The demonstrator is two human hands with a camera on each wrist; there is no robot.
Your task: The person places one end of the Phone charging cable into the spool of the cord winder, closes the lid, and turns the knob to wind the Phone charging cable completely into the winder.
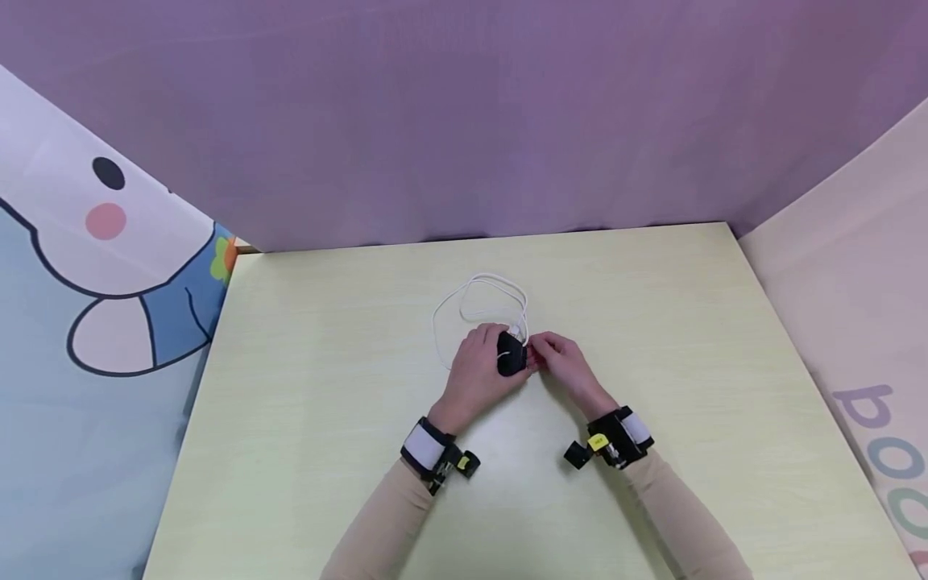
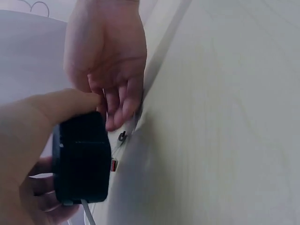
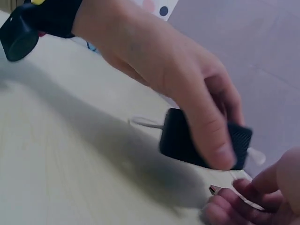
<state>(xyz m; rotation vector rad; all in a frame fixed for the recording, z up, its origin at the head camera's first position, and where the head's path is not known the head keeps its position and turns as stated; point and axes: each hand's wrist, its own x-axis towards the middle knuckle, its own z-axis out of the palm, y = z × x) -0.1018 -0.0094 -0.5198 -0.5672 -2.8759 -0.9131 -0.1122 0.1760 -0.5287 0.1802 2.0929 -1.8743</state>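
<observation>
My left hand (image 1: 474,366) grips a small black box-shaped device (image 1: 511,354) with rounded corners, thumb along one face in the right wrist view. One end of the device (image 3: 180,140) has a ribbed patch and a white plug (image 3: 255,156) against it; a pale cord loop (image 3: 145,123) sticks out of the other. My right hand (image 1: 569,366) is close beside the device with curled fingers, and a white cable (image 3: 248,202) runs across them under the thumb. A USB plug (image 3: 213,189) with a reddish inside shows by those fingertips. A second small plug (image 2: 122,136) lies below them in the left wrist view.
The rest of the white cable (image 1: 500,278) lies in loops on the pale wooden table (image 1: 326,362) beyond my hands. A purple cloth (image 1: 464,121) hangs behind the far edge. Printed cloths (image 1: 101,322) stand along the left and right sides.
</observation>
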